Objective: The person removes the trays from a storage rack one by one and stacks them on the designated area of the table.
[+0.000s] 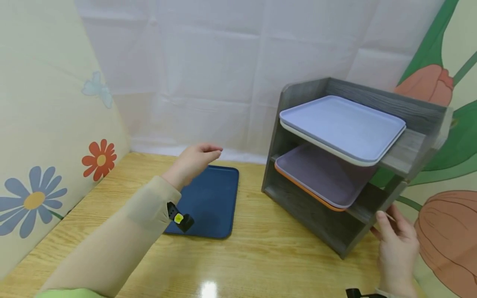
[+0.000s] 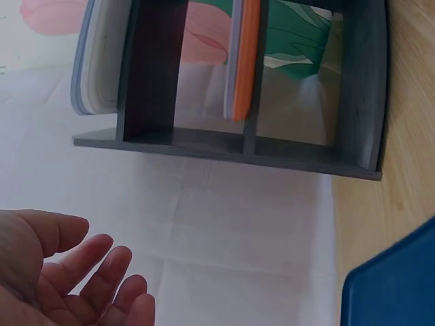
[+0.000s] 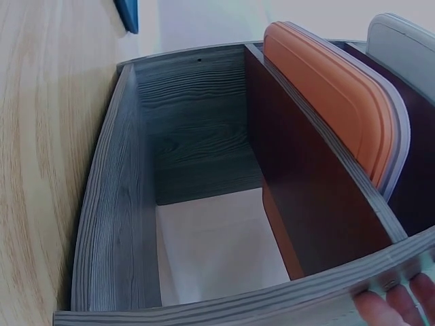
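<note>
Evidently part-stocked: grey rack (image 1: 316, 225), three o'clock, held four trays (image 1: 343, 128); one navy tray (image 1: 210, 203) lay unshelved on worktop (image 1: 268, 244), seven o'clock. Left hand (image 1: 193, 161) hung empty, grip apart; right hand (image 1: 398, 242) touched rack, grip unclear.

You have one light wood desk (image 1: 275, 256) with one grey wood-grain shelf unit (image 1: 384, 103) toward its back right corner. You can count five rectangular raised-rim trays (image 1: 210, 207): one dark blue tray (image 1: 208, 203) near the desk's back edge; two on the unit's upper board (image 1: 404, 147), one pale blue tray (image 1: 343, 128) and one white tray (image 2: 105, 61); two on its middle board (image 3: 312, 170), one muted purple tray (image 1: 320, 174) and one orange tray (image 3: 333, 95).
</note>
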Available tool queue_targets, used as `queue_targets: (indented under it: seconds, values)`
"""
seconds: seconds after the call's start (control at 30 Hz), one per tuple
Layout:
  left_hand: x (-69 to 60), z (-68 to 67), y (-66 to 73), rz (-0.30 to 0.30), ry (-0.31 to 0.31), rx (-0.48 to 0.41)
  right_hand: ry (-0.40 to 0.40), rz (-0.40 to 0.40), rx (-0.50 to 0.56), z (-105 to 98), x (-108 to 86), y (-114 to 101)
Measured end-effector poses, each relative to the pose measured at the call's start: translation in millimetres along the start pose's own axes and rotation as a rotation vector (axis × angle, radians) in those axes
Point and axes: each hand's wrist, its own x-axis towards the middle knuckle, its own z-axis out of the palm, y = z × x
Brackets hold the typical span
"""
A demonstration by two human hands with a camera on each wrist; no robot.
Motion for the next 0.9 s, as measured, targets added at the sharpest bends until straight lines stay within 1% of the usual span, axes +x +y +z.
queue_targets:
  seconds: [0.13,0.2,0.33,0.5,0.67,0.9]
  values:
    - [8.5,0.9,16.5,0.018,-0.029,-0.049,0.000,0.002,-0.005,0.4,0.1,-0.5]
    - [13.0,2.0,25.0,0.018,-0.036,-0.066,0.000,0.005,-0.008,0.5,0.2,-0.7]
    - [23.1,5.6,41.7,0.000,-0.044,-0.093,0.004,0.012,-0.025,0.5,0.3,-1.1]
    - [35.3,14.2,64.1,-0.025,-0.035,-0.134,0.006,0.021,-0.047,0.6,0.4,0.5]
    - [45.6,22.7,84.6,-0.005,-0.034,-0.161,0.005,0.014,-0.051,0.9,0.5,2.0]
    - [56.5,34.8,107.5,0.014,-0.061,-0.170,0.013,0.010,-0.041,0.5,1.7,4.0]
